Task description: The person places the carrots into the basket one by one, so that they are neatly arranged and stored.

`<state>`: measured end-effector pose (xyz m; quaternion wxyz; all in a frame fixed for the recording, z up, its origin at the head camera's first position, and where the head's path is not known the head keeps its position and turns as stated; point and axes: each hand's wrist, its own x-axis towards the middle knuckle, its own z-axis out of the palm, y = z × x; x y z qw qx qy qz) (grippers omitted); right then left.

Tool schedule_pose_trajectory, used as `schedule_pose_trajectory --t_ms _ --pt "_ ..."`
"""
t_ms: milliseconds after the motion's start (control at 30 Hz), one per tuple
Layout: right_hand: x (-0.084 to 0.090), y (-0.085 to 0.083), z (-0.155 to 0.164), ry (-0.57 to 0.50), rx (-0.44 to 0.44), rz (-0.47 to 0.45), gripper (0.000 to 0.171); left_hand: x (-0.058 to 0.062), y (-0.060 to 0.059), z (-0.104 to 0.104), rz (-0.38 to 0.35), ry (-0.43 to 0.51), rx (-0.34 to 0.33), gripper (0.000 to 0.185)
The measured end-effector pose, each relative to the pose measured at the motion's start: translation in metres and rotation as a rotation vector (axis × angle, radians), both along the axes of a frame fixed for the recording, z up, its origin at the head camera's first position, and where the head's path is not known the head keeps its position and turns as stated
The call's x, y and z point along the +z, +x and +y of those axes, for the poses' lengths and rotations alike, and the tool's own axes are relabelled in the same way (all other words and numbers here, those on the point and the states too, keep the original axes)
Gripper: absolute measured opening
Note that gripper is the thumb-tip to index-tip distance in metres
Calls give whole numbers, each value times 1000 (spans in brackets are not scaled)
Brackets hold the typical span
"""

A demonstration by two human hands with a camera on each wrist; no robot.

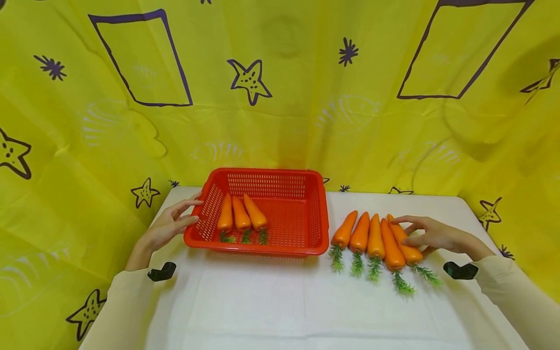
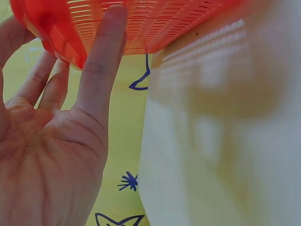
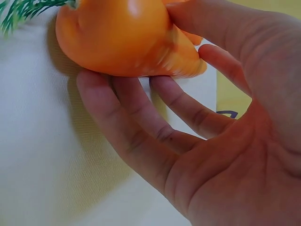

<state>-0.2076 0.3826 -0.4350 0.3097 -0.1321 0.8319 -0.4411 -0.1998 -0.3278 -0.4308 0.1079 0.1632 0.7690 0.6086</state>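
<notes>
At the left side of a red plastic basket [image 1: 280, 249], my left hand [image 1: 168, 224] touches the outer wall with its fingers mostly straight. The left wrist view shows a fingertip against the slotted wall [image 2: 155, 23] and the palm free. Three orange carrots [image 1: 242, 214] with green tops lie inside the basket. My right hand [image 1: 437, 236] holds the rightmost carrot [image 1: 404, 243] of a row on the table. In the right wrist view the thumb and curled fingers sit on opposite sides of that carrot [image 3: 122, 37]. It lies at or near the cloth.
Several more carrots [image 1: 375, 238] lie side by side between basket and right hand, tops toward me. A white cloth [image 1: 262, 301] covers the table. Yellow patterned curtain [image 1: 297, 121] stands close behind the table and at both sides.
</notes>
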Motion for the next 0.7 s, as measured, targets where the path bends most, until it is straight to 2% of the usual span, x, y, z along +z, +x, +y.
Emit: schedule_pose_trajectory --t_ms 700 --pt "5 3 -5 7 23 29 74 -1 0 -1 1 19 -18 46"
